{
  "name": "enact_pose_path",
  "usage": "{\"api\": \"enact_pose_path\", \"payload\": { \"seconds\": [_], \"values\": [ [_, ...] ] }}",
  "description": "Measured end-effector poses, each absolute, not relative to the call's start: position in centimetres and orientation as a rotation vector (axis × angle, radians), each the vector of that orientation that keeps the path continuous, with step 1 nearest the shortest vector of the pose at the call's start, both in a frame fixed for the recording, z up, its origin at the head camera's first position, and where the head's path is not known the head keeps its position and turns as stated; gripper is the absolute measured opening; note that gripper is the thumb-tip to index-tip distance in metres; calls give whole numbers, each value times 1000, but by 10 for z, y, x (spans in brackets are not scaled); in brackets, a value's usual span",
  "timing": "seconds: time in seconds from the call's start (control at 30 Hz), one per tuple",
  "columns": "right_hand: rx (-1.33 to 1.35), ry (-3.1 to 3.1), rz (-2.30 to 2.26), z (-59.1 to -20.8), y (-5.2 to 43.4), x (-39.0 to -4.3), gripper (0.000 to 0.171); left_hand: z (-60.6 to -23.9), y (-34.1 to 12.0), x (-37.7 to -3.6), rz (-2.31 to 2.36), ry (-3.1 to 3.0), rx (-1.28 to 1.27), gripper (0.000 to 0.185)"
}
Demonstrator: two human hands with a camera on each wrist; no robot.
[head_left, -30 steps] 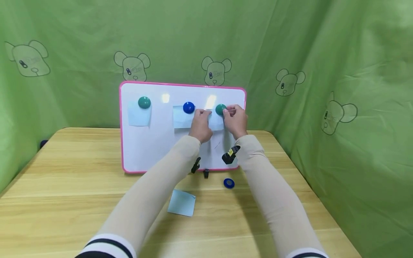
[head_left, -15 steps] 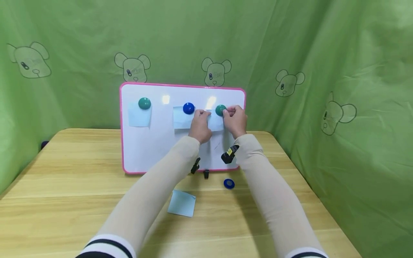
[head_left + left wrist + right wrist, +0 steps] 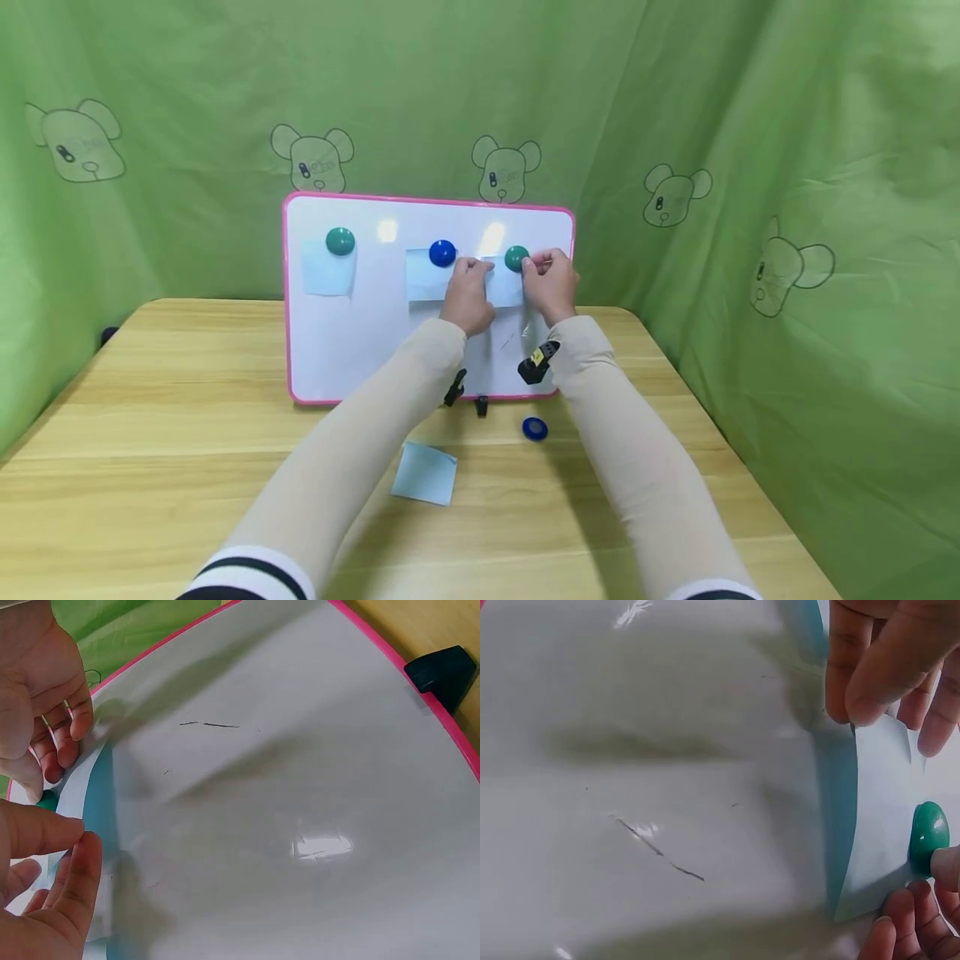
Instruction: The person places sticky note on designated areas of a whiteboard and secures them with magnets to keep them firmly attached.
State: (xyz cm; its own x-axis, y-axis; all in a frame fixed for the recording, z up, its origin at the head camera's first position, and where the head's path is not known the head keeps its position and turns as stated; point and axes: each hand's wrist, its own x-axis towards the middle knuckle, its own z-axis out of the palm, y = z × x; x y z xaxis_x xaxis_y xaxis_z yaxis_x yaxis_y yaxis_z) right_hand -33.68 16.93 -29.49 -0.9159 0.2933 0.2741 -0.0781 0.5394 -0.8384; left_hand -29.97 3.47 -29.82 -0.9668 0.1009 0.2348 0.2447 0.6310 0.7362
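Note:
On the upright whiteboard point(image 3: 360, 350), my left hand point(image 3: 468, 298) pinches the left edge of a light blue sticky note point(image 3: 504, 285) between thumb and forefinger. My right hand point(image 3: 553, 287) holds a round green magnet point(image 3: 516, 258) at that note's upper right. In the right wrist view, the right thumb rests on the green magnet point(image 3: 930, 831), and the sticky note point(image 3: 881, 810) stands away from the board along its lower edge. Left of my hands, a blue magnet point(image 3: 442, 253) sits on a second sticky note point(image 3: 427, 283), partly hidden by the left hand.
Another green magnet point(image 3: 341, 242) sits on a sticky note point(image 3: 328, 275) at the board's left. A loose blue sticky note point(image 3: 424, 475) and a blue magnet point(image 3: 535, 429) lie on the wooden table point(image 3: 187, 417). A black clip point(image 3: 482, 406) is at the board's lower edge.
The head view has shifted very slightly. Both hands stay in the same places at the note and the green magnet.

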Motion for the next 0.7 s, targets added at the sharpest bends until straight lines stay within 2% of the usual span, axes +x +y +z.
{"api": "enact_pose_path", "payload": {
  "seconds": [0.4,0.7],
  "values": [
    [-146,-2393,1348,-298,174,-330,20,-301,31,-297,-1160,-2714,-303,61],
    [-103,-2385,1317,-303,182,-323,22,-305,22,-288,-1275,-2690,-364,61]
  ]
}}
